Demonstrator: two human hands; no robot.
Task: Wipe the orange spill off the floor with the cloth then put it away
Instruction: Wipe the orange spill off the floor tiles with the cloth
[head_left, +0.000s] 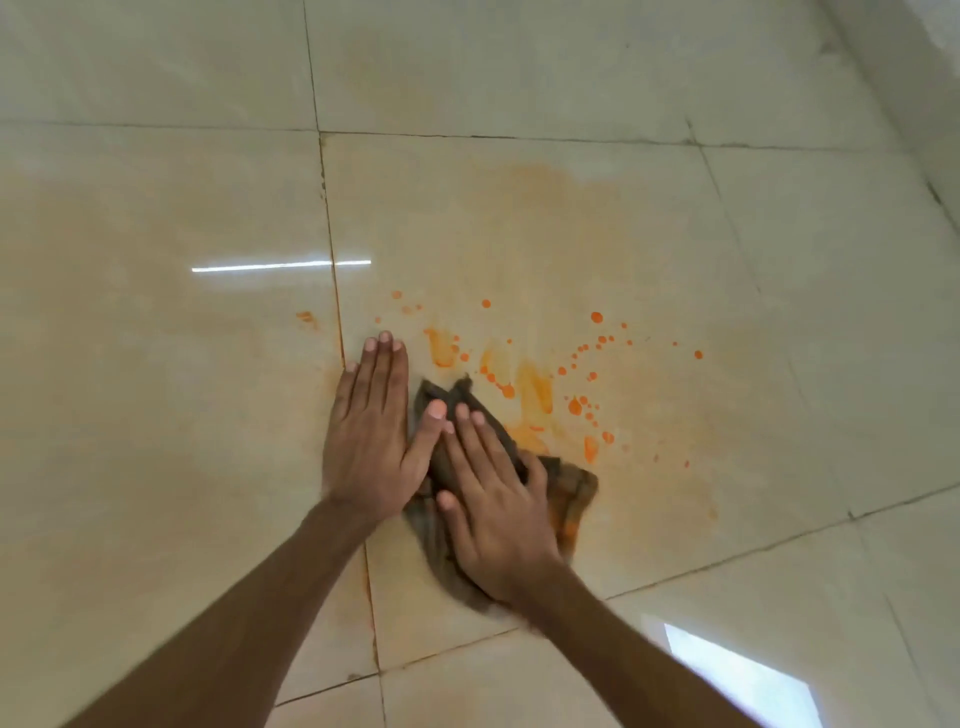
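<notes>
My right hand (498, 514) presses the brown cloth (571, 493) flat at the near edge of the orange spill (535, 389), fingers (470, 441) straight to push it, while my left hand (369, 436), also spread flat, apparently braces on the floor (156, 415) beside it.

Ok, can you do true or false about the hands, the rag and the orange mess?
1. The right hand lies flat on the cloth. True.
2. The left hand lifts the cloth into the air. False: it lies flat, mostly on the floor, with its thumb on the cloth.
3. The orange spill is all wiped up. False: drops and smears lie on the tile beyond the cloth.
4. The cloth has orange stains on it. True, along its right edge.
5. The floor is carpet. False: it is shiny tiles with dark joints.
</notes>
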